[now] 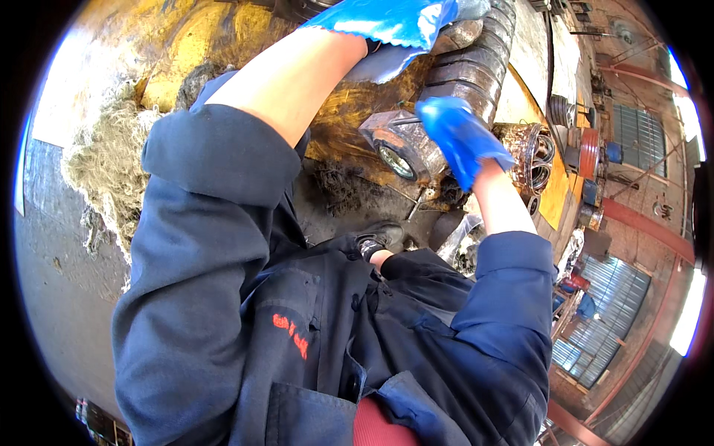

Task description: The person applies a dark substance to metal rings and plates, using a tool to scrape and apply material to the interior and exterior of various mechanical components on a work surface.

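Steel cylinder [465,70] — ribbed, grimy, rust-stained

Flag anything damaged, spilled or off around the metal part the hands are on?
The ribbed metal cylinder under the left hand and right hand looks rusty and grimy. The yellow machine body behind it is worn and stained, and a frayed wad of fibrous waste lies loose on the floor at left.

floor [52,282]: grey concrete | wall [654,186]: red brick | shutters [606,312]: blue corrugated | light: daylight
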`<state>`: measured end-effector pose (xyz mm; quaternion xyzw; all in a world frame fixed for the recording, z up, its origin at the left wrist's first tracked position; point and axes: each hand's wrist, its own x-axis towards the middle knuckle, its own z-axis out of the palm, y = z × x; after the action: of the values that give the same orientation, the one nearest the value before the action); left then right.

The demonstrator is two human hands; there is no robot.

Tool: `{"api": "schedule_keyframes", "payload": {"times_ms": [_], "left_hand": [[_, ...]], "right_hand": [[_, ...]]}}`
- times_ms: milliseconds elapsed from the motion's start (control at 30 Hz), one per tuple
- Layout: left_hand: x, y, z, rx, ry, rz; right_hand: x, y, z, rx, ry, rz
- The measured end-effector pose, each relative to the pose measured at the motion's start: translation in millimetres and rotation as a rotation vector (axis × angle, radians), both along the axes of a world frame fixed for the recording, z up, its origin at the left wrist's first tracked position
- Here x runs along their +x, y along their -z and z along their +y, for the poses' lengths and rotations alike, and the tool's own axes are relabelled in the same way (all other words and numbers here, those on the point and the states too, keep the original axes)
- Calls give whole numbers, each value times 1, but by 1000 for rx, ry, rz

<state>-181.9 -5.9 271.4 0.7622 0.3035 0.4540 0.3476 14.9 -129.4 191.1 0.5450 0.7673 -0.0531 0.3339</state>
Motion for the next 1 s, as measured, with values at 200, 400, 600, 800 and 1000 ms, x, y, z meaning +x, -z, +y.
{"api": "schedule_keyframes", "payload": {"times_ms": [200,400,600,800,1000], "left_hand": [[16,-3,0,-36,-19,79],[35,-6,-1,-55,-39,161],[56,-11,-6,-102,-58,199],[69,-9,-11,-91,-36,172],[74,-12,-14,-136,-49,179]], "right_hand": [[49,-48,-71,262,409,142],[57,-39,-150,274,282,121],[70,-26,-156,336,86,244],[64,-45,-107,27,107,114],[53,-47,-53,-121,-62,71]]}}
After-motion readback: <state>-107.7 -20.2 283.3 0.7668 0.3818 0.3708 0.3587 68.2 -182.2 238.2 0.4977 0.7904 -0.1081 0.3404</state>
